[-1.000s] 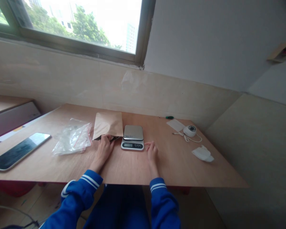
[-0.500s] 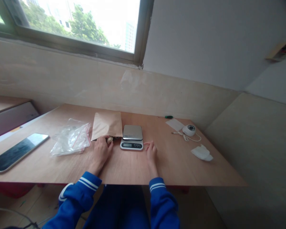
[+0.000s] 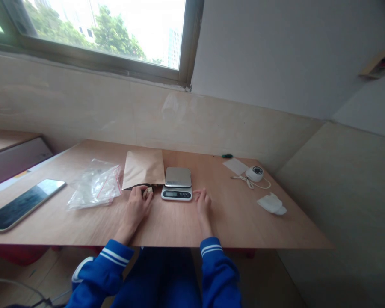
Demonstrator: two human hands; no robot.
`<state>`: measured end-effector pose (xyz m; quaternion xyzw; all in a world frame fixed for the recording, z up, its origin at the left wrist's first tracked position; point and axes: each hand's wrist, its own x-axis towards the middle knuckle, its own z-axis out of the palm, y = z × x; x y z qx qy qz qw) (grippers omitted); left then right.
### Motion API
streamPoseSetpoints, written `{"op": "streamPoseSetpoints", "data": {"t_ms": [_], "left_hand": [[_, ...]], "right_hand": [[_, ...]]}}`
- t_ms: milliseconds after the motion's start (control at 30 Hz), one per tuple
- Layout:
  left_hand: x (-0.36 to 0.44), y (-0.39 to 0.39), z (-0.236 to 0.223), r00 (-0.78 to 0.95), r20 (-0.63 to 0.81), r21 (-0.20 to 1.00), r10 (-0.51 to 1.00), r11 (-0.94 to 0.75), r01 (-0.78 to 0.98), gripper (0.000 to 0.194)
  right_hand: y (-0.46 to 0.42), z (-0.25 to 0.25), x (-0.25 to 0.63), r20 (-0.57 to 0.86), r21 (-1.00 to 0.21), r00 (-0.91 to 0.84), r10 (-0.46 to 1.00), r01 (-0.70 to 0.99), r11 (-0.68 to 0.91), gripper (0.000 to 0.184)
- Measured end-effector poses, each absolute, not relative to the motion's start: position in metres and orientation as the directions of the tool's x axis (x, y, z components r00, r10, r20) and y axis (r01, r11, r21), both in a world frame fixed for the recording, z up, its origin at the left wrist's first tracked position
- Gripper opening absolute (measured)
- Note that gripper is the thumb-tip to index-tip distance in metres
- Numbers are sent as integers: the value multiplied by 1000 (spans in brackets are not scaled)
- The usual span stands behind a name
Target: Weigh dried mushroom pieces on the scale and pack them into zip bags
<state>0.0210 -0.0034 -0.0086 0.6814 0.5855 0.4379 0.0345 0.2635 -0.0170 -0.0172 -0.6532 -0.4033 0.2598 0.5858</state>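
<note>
My left hand (image 3: pixel 139 204) is at the mouth of a brown paper bag (image 3: pixel 144 167) lying flat. Its thumb and fingers close on a small pale piece (image 3: pixel 148 191), whose kind I cannot make out. The bag's dark opening faces me. Just right of the bag sits a small digital kitchen scale (image 3: pixel 177 195) with a bare metal plate. My right hand (image 3: pixel 203 203) rests on the table beside the scale's right edge, fingers curled and the index finger reaching toward it. I cannot see anything held there.
Clear plastic zip bags (image 3: pixel 96 186) lie left of the paper bag, and a tablet (image 3: pixel 25 204) further left. To the right are a white dome camera (image 3: pixel 254 173) with its cable, a crumpled white tissue (image 3: pixel 272 204), a white card (image 3: pixel 235 166) and a green-handled screwdriver (image 3: pixel 227 156).
My left hand has shifted very slightly, and the pale piece between its fingers shows a little lower and further right. My right hand and the scale stay in place.
</note>
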Motion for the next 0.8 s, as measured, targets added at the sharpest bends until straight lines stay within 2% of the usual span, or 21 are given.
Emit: {"op": "streamPoseSetpoints", "data": {"t_ms": [133, 333, 600, 800], "left_hand": [[20, 0, -12, 34, 544, 457, 838, -331, 825, 34], [19, -5, -13, 56, 551, 439, 832, -346, 829, 29], [40, -24, 3, -24, 541, 624, 841, -382, 682, 35], [81, 0, 30, -4, 482, 718, 876, -393, 574, 35]], "right_hand": [[-17, -17, 263, 119, -979, 533, 838, 202, 10, 65], [-18, -16, 262, 110, -986, 524, 844, 166, 26, 61], [-14, -19, 262, 153, -971, 538, 829, 240, 24, 67], [-12, -22, 262, 140, -968, 543, 828, 253, -2, 68]]}}
